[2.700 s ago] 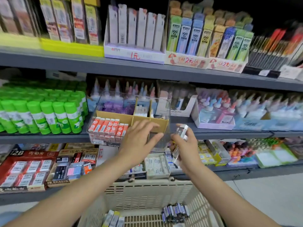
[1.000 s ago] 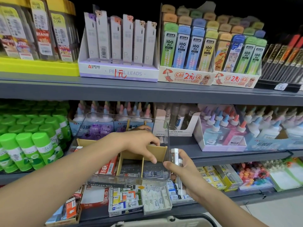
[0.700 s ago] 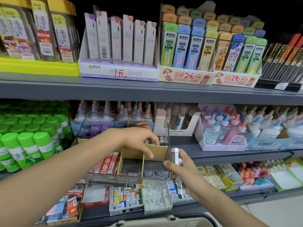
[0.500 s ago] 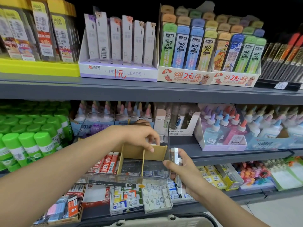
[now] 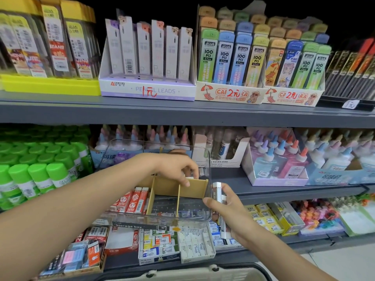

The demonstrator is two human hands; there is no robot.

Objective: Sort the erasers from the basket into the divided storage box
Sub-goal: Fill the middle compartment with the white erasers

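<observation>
The left hand [image 5: 176, 169] reaches into the clear storage box [image 5: 162, 217] on the shelf edge, fingers curled down onto the tan divider [image 5: 194, 188], with a small white piece at the fingertips, too hidden to name; the right hand [image 5: 227, 211] sits just beside the box's right wall, gripping a stack of wrapped erasers [image 5: 220, 207] held upright; red erasers [image 5: 133, 200] lie in the box's left compartment; the two right compartments show only the bottom; the basket [image 5: 182, 275] rim shows at the bottom edge.
</observation>
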